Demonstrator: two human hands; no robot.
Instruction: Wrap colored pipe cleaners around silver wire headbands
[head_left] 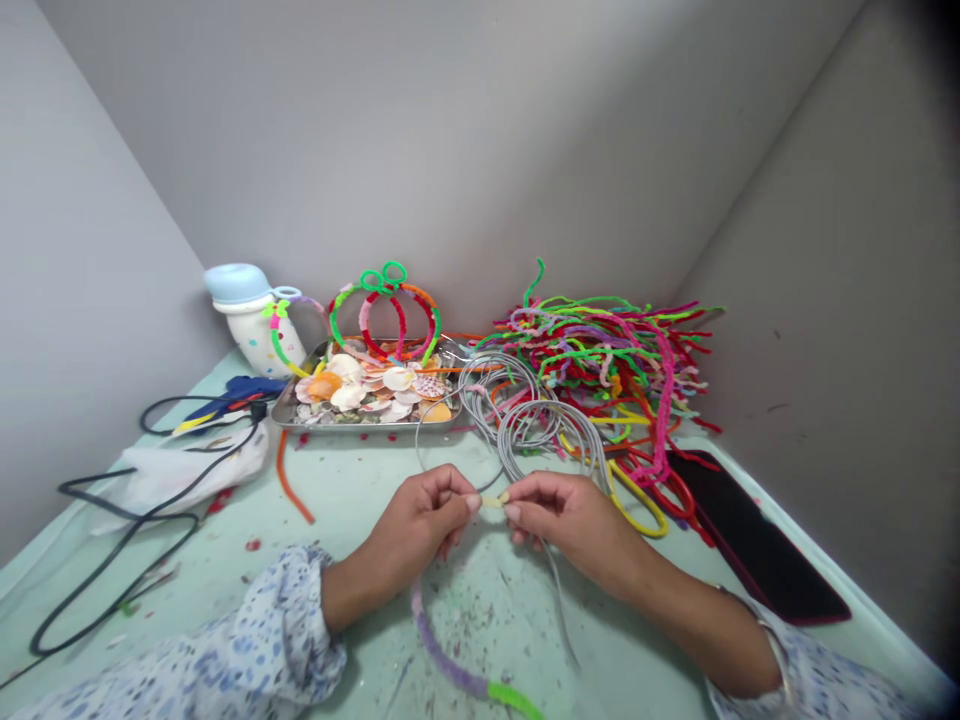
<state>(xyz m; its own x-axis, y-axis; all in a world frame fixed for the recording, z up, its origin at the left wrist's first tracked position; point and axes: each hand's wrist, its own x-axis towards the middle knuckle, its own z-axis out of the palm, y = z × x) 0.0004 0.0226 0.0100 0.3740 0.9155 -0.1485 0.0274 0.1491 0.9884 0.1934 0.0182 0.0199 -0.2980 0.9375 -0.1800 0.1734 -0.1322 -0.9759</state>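
Observation:
Between my two hands is a short pale yellow strip [492, 501], too small to tell if it is pipe cleaner or tape. My left hand [429, 515] pinches one end between thumb and forefinger. At the other end the thumb and forefinger of my right hand [553, 515] are closed on it. Below my left hand curves a fuzzy wrapped wire [442, 657], lilac, purple, then bright green, running out of the bottom of the view. A thin grey wire [559, 595] hangs below my right hand. Grey wire coils [551, 440] lie just beyond the hands.
A metal tray [360, 428] of seashells stands behind, with pipe-cleaner hoops [384, 320] over it. Loose pipe cleaners [600, 350] pile up at back right, near a black phone [757, 545]. At left are a white bottle [262, 335], blue-handled pliers [236, 392] and a black cable [97, 580].

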